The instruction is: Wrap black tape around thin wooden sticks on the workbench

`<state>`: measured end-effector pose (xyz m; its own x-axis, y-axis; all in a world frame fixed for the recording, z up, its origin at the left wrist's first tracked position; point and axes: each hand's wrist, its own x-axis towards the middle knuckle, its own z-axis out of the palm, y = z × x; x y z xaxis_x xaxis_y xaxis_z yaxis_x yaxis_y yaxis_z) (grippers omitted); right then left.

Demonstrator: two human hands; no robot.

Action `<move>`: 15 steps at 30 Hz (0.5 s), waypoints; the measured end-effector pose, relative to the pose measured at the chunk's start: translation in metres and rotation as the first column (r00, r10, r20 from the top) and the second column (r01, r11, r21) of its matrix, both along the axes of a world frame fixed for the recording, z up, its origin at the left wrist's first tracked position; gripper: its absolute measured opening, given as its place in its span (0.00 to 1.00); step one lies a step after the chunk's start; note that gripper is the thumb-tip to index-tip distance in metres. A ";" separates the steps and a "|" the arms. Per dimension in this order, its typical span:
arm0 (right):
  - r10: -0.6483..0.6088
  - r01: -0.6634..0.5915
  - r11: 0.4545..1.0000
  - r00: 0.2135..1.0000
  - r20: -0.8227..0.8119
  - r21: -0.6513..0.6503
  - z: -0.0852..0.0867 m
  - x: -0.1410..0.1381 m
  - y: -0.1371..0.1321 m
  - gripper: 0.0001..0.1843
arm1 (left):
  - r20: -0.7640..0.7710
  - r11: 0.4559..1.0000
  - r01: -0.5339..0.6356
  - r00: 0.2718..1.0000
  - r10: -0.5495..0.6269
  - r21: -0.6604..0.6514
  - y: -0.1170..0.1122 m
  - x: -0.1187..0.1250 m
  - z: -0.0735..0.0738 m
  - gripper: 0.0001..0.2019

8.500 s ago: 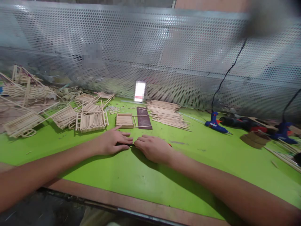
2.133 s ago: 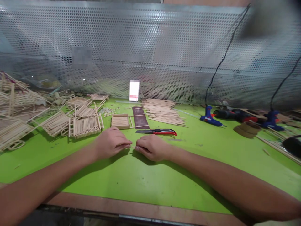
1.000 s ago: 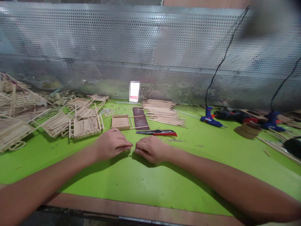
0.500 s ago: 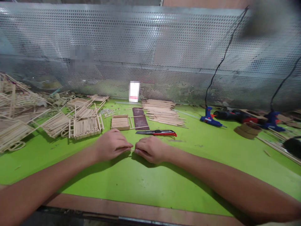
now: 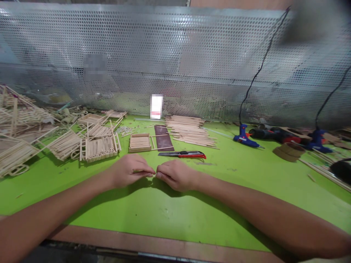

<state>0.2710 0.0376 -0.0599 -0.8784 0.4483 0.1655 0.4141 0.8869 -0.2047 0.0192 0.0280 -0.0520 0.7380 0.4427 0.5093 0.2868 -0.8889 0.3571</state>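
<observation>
My left hand [image 5: 128,174] and my right hand [image 5: 175,175] rest side by side on the green table top [image 5: 170,212], fingertips almost touching. Both pinch the ends of a thin pale wooden stick [image 5: 145,174] that lies between them, mostly hidden by the fingers. A red and black utility knife [image 5: 183,155] lies just beyond my right hand. Behind it sit a small stick panel [image 5: 139,142], a dark brown strip [image 5: 163,137] and a pile of loose sticks [image 5: 190,132].
Stick-built frames and cart-like pieces [image 5: 98,144] crowd the left side. Blue glue guns [image 5: 245,137] with black cords, a brown ring [image 5: 287,150] and more sticks lie at the right. A perforated metal screen [image 5: 175,62] walls the table's far edge.
The knife, under my hands 8.5 s ago, now lies on the table beyond them. Over the last second both hands have drifted slightly toward me, still pinching the stick.
</observation>
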 end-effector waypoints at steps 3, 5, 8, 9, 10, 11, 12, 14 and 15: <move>0.000 -0.001 0.998 1.000 -0.016 -0.056 0.001 -0.002 -0.003 0.20 | 0.016 0.989 0.014 1.000 -0.011 -0.144 -0.001 -0.001 0.002 0.11; 0.008 -0.012 0.995 0.999 -0.034 -0.094 0.001 -0.002 -0.005 0.20 | 0.016 0.972 0.010 1.000 -0.007 -0.233 -0.003 -0.002 0.002 0.10; 0.018 -0.027 0.990 0.998 -0.064 -0.137 0.003 -0.003 -0.008 0.21 | 0.023 0.947 0.004 1.000 0.004 -0.322 -0.005 -0.002 0.003 0.09; 0.017 -0.028 0.989 0.997 -0.073 -0.148 0.003 -0.003 -0.008 0.21 | 0.028 0.938 0.001 1.000 0.009 -0.346 -0.005 -0.002 0.003 0.08; 0.016 -0.029 0.987 0.997 -0.081 -0.157 0.003 -0.004 -0.009 0.20 | 0.032 0.929 0.000 0.999 0.013 -0.369 -0.005 -0.002 0.002 0.08; 0.015 -0.029 0.986 0.996 -0.089 -0.166 0.004 -0.004 -0.009 0.20 | 0.036 0.919 -0.002 0.999 0.017 -0.393 -0.005 -0.002 0.002 0.08; 0.014 -0.030 0.984 0.995 -0.096 -0.174 0.004 -0.004 -0.009 0.20 | 0.041 0.909 -0.002 0.999 0.022 -0.417 -0.005 -0.001 0.002 0.07; 0.014 -0.035 0.982 0.994 -0.109 -0.188 0.004 -0.004 -0.009 0.20 | 0.047 0.884 -0.006 0.998 0.032 -0.467 -0.005 -0.002 0.002 0.07; 0.016 -0.038 0.981 0.993 -0.117 -0.192 0.003 -0.004 -0.009 0.20 | 0.047 0.870 -0.008 0.998 0.036 -0.493 -0.005 -0.002 0.002 0.07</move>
<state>0.2669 0.0284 -0.0565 -0.8711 0.4579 0.1777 0.3545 0.8366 -0.4177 0.0175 0.0227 -0.0505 0.7030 0.6622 0.2593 0.2725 -0.5877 0.7619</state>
